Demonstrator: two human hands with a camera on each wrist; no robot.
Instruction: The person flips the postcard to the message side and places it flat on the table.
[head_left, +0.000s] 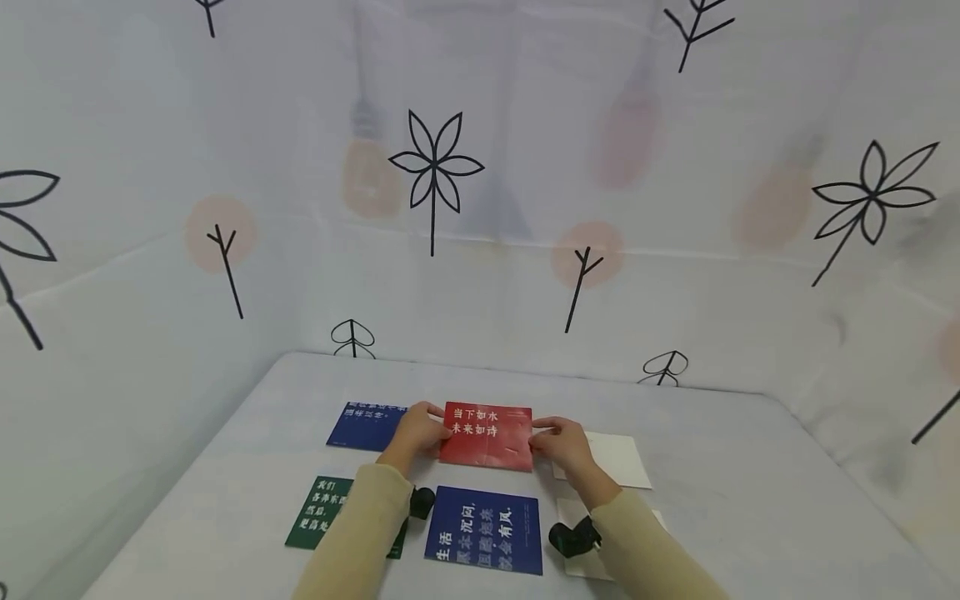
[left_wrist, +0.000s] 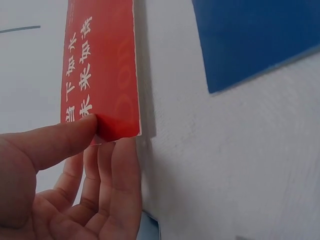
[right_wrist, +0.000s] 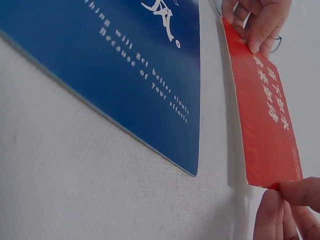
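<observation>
A red card (head_left: 487,450) with white Chinese characters is held between both hands near the middle of the table in the head view. My left hand (head_left: 417,431) pinches its left edge; in the left wrist view the thumb (left_wrist: 75,132) lies on top and the fingers (left_wrist: 125,165) are underneath. My right hand (head_left: 564,446) pinches the opposite edge, and the right wrist view shows its thumb (right_wrist: 302,192) on the card's corner. A shadow beside the red card falls on the white tabletop. Directly nearer to me lies a blue card (head_left: 483,531) with white writing.
Another blue card (head_left: 360,427) lies behind the left hand. A green card (head_left: 318,512) is partly covered by the left sleeve. Two pale cards, one farther back (head_left: 618,458) and one nearer (head_left: 581,562), lie on the right. A patterned white curtain (head_left: 480,292) hangs behind the table.
</observation>
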